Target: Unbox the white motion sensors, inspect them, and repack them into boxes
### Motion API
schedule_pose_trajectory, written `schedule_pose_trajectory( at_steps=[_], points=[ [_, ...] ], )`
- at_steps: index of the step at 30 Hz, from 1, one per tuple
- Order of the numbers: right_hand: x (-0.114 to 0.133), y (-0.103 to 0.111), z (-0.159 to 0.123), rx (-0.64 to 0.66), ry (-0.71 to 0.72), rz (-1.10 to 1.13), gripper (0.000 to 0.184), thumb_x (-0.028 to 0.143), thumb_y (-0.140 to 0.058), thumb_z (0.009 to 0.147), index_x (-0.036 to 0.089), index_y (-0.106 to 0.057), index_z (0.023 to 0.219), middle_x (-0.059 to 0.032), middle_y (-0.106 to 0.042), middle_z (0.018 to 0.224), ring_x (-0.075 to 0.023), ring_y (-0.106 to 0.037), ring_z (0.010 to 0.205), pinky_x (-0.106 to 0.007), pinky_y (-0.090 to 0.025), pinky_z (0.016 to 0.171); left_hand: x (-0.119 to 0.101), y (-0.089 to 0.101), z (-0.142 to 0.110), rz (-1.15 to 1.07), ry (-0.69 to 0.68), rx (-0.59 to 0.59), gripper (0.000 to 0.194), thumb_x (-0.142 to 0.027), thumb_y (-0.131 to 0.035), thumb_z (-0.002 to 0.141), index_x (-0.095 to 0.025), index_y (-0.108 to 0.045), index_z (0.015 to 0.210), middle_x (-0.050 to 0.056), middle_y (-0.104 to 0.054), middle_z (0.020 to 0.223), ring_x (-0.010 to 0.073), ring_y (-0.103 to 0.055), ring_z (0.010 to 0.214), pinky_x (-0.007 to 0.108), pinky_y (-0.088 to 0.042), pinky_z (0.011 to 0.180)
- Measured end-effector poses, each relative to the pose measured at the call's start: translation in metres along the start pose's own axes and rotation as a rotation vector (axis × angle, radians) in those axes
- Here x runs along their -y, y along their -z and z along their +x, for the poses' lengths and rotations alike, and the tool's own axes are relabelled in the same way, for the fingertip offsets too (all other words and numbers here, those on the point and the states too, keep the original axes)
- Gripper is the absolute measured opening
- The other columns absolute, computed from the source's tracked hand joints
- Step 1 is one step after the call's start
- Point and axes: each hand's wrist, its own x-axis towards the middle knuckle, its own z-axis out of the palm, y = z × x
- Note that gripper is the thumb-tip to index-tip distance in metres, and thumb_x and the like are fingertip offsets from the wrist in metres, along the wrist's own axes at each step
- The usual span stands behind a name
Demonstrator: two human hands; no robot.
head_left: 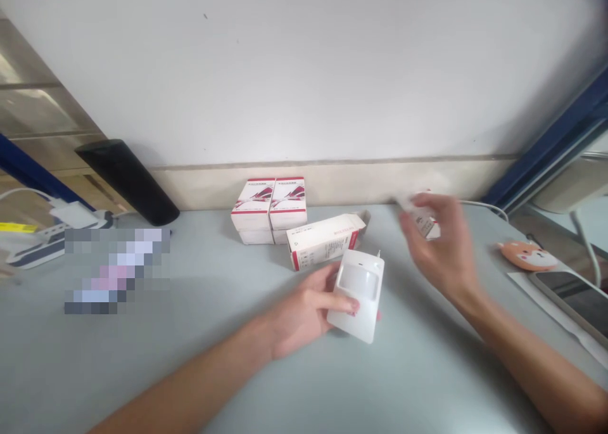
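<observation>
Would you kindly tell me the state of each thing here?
White sensor: tilted, held in the left hand.
Printed box: lying down, right end open.
White-and-red boxes: side by side, tops shut.
Right hand: blurred, grip unclear.
Power strip: adapter seemingly plugged in.
Phone-like device: screen dark.
Pixelated item: state hidden.

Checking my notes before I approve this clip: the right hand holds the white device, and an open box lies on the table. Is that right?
Not quite: the left hand holds the white device, as the head view shows. An open box does lie on the table.
</observation>
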Motion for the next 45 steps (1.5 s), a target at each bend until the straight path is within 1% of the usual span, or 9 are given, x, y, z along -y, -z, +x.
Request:
schedule_pose_trajectory(
  at_steps=[3, 5, 10, 16, 21, 29, 34, 39, 45],
  points=[
    [-0.006, -0.004, -0.006, 0.368, -0.045, -0.027, 0.041, 0.033, -0.062, 0.095, 0.029, -0.057, 0.136, -0.0086, -0.067, 0.139, -0.0328, -0.062, 0.131, -0.055, -0.048, 0.112, -0.001, -0.001, -0.001, -0.022, 0.001, -0.026, 0.054, -0.013, -0.077, 0.081, -0.024, -0.064, 0.133, 0.009, -0.065, 0.118, 0.0310, -0.072, 0.107, 0.040, -0.051, 0.090],
    [-0.012, -0.005, -0.008, 0.467, -0.074, -0.025, 0.054, 0.031, -0.058, 0.096, 0.032, -0.049, 0.149, -0.0082, -0.061, 0.149, -0.0333, -0.058, 0.138, -0.055, -0.046, 0.114, -0.002, -0.002, -0.001, -0.028, 0.010, -0.039, 0.056, -0.013, -0.077, 0.081, -0.024, -0.063, 0.134, 0.009, -0.065, 0.119, 0.0313, -0.072, 0.108, 0.041, -0.051, 0.092],
    [-0.022, -0.005, -0.005, 0.394, -0.101, 0.025, 0.054, 0.032, -0.057, 0.095, 0.032, -0.053, 0.149, -0.0083, -0.059, 0.149, -0.0319, -0.058, 0.134, -0.054, -0.049, 0.112, -0.003, -0.002, -0.001, -0.039, 0.009, -0.052, 0.061, -0.013, -0.076, 0.081, -0.026, -0.061, 0.138, 0.009, -0.066, 0.119, 0.0307, -0.072, 0.108, 0.041, -0.049, 0.094],
    [-0.016, -0.012, -0.008, 0.255, -0.365, 0.006, 0.032, 0.048, -0.061, 0.096, 0.025, -0.066, 0.118, -0.0082, -0.069, 0.106, -0.0251, -0.069, 0.088, -0.048, -0.058, 0.087, -0.004, -0.003, -0.002, -0.023, -0.006, -0.028, 0.063, -0.010, -0.070, 0.084, -0.025, -0.056, 0.144, 0.012, -0.069, 0.122, 0.0279, -0.069, 0.112, 0.041, -0.047, 0.097],
    [-0.015, -0.012, -0.010, 0.347, -0.359, 0.133, 0.023, 0.040, -0.058, 0.098, 0.027, -0.067, 0.114, -0.0070, -0.074, 0.123, -0.0278, -0.071, 0.113, -0.049, -0.056, 0.102, -0.005, -0.004, -0.003, 0.014, 0.019, -0.018, 0.067, -0.009, -0.069, 0.083, -0.024, -0.052, 0.146, 0.013, -0.071, 0.121, 0.0270, -0.070, 0.110, 0.038, -0.047, 0.092],
    [-0.011, -0.008, -0.012, 0.628, -0.197, 0.181, 0.050, 0.025, -0.046, 0.100, 0.038, -0.056, 0.148, 0.0003, -0.062, 0.152, -0.0298, -0.060, 0.139, -0.058, -0.045, 0.120, -0.004, -0.002, -0.002, -0.003, 0.036, -0.033, 0.062, -0.010, -0.070, 0.083, -0.023, -0.053, 0.141, 0.013, -0.069, 0.120, 0.0284, -0.071, 0.109, 0.040, -0.047, 0.093],
    [-0.008, -0.009, -0.012, 0.559, -0.262, 0.207, 0.037, 0.029, -0.049, 0.101, 0.033, -0.058, 0.136, -0.0047, -0.073, 0.127, -0.0271, -0.070, 0.120, -0.053, -0.055, 0.108, -0.004, 0.000, -0.001, -0.004, 0.035, -0.013, 0.061, -0.010, -0.071, 0.083, -0.025, -0.054, 0.140, 0.011, -0.068, 0.119, 0.0284, -0.071, 0.109, 0.039, -0.047, 0.092],
    [-0.007, -0.014, -0.015, 0.597, -0.300, 0.170, 0.046, 0.045, -0.053, 0.102, 0.031, -0.050, 0.146, -0.0056, -0.072, 0.108, -0.0251, -0.070, 0.098, -0.049, -0.058, 0.095, -0.003, -0.001, -0.001, -0.022, 0.044, -0.036, 0.067, -0.009, -0.072, 0.083, -0.027, -0.052, 0.144, 0.012, -0.068, 0.122, 0.0291, -0.071, 0.112, 0.040, -0.048, 0.094],
    [-0.005, -0.020, -0.020, 0.534, -0.365, 0.201, 0.035, 0.056, -0.059, 0.099, 0.026, -0.061, 0.116, -0.0080, -0.071, 0.115, -0.0250, -0.070, 0.096, -0.045, -0.060, 0.086, -0.002, 0.001, -0.001, 0.002, 0.028, -0.009, 0.063, -0.010, -0.073, 0.083, -0.025, -0.054, 0.141, 0.013, -0.068, 0.124, 0.0295, -0.070, 0.113, 0.040, -0.048, 0.094]
  ],
)
